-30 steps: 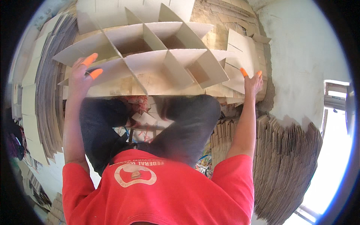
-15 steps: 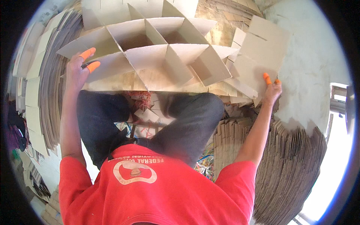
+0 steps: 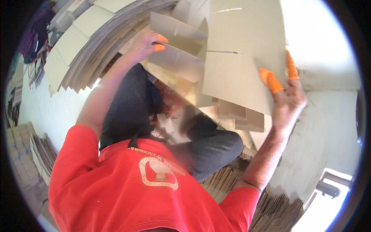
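My right hand (image 3: pixel 288 94), with orange covers on its thumb and a finger, is closed on the edge of a slotted cardboard sheet (image 3: pixel 241 65). The sheet is raised in front of me and hides much of the cardboard divider grid behind it. On the left, two upright panels of that divider grid (image 3: pixel 177 60) show. My left hand (image 3: pixel 145 45), also with two orange-covered fingertips, pinches the near panel at its left end.
A long stack of cardboard sheets (image 3: pixel 96 34) curves along the upper left. More cardboard (image 3: pixel 278 210) is stacked on edge at the lower right. A pale wall (image 3: pixel 324 104) rises on the right. Cardboard scraps (image 3: pixel 166 123) lie between my legs.
The view has turned to the right. My right hand has brought the slotted sheet up and leftward over the divider grid. My left fingers have closed on the grid's left end.
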Tool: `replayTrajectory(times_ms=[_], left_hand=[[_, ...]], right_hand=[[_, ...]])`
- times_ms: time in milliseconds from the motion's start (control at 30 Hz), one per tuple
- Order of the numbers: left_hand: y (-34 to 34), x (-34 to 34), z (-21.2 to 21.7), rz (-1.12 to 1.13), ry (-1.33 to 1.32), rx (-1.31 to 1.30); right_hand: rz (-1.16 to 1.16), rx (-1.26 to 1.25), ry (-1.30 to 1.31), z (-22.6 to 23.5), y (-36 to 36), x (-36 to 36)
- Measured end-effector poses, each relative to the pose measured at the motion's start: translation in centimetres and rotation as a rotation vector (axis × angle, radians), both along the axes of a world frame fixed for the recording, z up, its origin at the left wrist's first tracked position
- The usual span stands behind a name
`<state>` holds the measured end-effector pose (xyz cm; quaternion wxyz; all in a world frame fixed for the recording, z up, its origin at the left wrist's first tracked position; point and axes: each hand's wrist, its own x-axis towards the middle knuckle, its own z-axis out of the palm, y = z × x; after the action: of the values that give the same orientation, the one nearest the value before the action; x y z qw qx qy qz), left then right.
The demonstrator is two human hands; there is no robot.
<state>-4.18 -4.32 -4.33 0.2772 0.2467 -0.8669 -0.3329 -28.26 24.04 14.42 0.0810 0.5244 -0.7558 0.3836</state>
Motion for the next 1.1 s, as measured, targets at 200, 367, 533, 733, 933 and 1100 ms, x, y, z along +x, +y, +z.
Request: replayTrajectory(times_ms=[200,367,533,733,933,1100], left_hand=[[-0.1,-0.1,-0.9,-0.027,0.081,-0.050],[0.0,-0.2,-0.4,-0.045,0.105,-0.046],[-0.4,-0.5,-1.0,-0.062,0.171,-0.076],[-0.3,-0.8,-1.1,-0.030,0.201,-0.070],[-0.5,-0.7,-1.4,-0.027,0.179,-0.053],[-0.3,-0.9,-1.3,-0.004,0.187,-0.099]], right_hand=[[0.285,-0.029,-0.422,-0.6,-7.4,5.4],[0.244,0.200,-0.258,-2.1,-9.6,5.6],[0.212,0.235,-0.290,-1.1,-10.4,6.6],[0.154,0.225,-0.306,-1.3,-10.0,7.6],[0.272,0.167,-0.392,-3.3,-10.3,6.8],[0.330,0.310,-0.314,-5.8,-12.4,6.1]])
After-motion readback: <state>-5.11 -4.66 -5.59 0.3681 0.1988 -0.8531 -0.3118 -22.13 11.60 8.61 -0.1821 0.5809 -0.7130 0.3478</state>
